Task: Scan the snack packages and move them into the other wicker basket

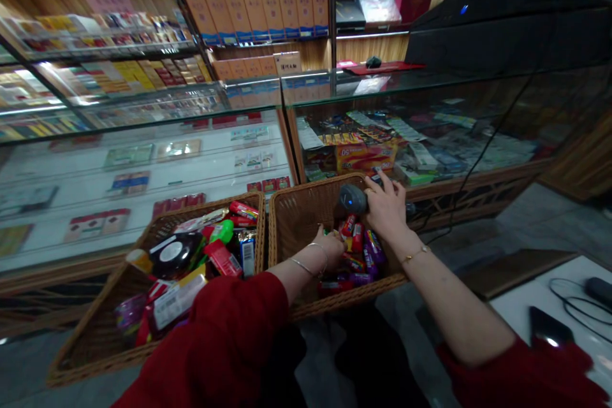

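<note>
My left hand (329, 248) reaches into the right wicker basket (292, 204), its fingers bent among small red, yellow and purple candy packs (371, 248). What they pinch is hidden, though a bit of green shows by the thumb. Over that basket's far right corner is my right hand (388, 209), around a dark grey handheld scanner (352, 199) with a small blue light. The scanner's rounded head points left over the candy. Beside it, a left wicker basket (86, 350) holds mixed sweets, including a black round pack (176, 255), a green item (222, 231) and red packs (224, 259).
A glass display counter (191, 121) runs behind both baskets, with flat packs and an orange box (366, 156) inside. Stocked shelves (258, 13) stand beyond. A black cable (488, 140) hangs at right. On a white surface (521, 293) lies a dark phone (549, 325).
</note>
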Demonstrator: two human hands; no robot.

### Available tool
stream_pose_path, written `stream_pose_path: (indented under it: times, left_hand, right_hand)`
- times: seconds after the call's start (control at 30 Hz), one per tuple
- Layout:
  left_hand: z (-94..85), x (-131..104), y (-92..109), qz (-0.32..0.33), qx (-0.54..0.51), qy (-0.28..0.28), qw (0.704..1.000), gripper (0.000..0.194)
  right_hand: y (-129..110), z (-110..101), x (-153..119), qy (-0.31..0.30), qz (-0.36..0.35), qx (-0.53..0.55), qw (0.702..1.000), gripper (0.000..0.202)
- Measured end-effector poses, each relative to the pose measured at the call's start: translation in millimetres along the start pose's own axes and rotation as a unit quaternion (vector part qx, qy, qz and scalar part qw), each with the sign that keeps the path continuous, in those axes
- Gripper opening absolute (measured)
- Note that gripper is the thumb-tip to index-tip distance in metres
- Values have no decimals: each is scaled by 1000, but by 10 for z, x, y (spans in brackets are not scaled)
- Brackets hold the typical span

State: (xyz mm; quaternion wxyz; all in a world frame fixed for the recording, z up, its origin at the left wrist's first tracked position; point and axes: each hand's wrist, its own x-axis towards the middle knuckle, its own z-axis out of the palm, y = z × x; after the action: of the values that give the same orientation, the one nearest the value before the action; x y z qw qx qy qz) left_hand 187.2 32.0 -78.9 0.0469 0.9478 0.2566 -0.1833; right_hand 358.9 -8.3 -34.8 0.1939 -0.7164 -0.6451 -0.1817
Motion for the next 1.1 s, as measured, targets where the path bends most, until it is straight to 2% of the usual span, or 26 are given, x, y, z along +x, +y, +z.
stream_pose_path:
  times: [0.1,0.2,0.33,0.57,0.83,0.97,1.1]
  left_hand:
    - [128,18,-13,2,-2,23,1000,32]
    - [241,41,-3,-20,-9,22,1000,32]
    - [275,54,23,-25,-12,15,999,39]
    - [46,-23,-15,-26,-2,-18,1000,53]
    - [-63,-64,72,-62,4,-43,997,41]
    - [-173,-132,39,-33,41,1,999,33]
    - [-371,-288,-111,-52,54,74,994,25]
  right_hand:
    - [5,-2,-2,2,4,10,1000,33]
    - [14,4,-1,-2,5,16,1000,32]
    - [28,15,-2,-10,9,19,1000,31]
    - [28,5,-9,-1,11,24,1000,33]
    - [42,41,-6,-9,14,20,1000,34]
    - [27,20,-5,-11,18,25,999,34]
    - [20,26,-9,-6,22,40,999,33]
